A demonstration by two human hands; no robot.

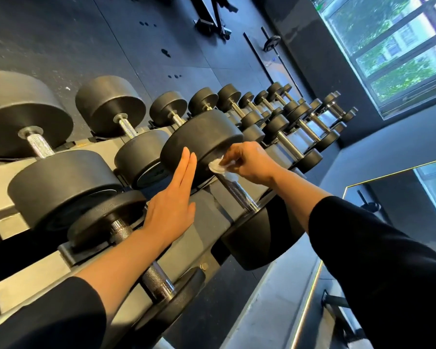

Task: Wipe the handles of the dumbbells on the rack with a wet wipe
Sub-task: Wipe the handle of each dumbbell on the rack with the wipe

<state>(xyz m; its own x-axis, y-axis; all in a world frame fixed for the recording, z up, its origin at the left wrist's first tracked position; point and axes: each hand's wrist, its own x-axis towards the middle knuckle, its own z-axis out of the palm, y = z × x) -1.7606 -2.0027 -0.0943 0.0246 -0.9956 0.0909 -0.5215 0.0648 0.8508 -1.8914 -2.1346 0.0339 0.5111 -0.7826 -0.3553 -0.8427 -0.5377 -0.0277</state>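
Black round-headed dumbbells with knurled chrome handles lie in rows on a grey rack (207, 222). My right hand (249, 163) grips a crumpled white wet wipe (218, 166) against the upper end of one chrome handle (237, 192), just below that dumbbell's big black head (202, 142). My left hand (173, 197) is flat with straight fingers, its fingertips touching the same head from the left. A smaller dumbbell's handle (156, 278) shows beneath my left forearm.
More dumbbells (300, 122) run along the rack toward a window (400, 46) at the right. Dark rubber floor (86, 34) lies beyond the rack, with a bench frame (212, 18) and a weight plate (271, 42). A mirror edge (312, 285) runs at lower right.
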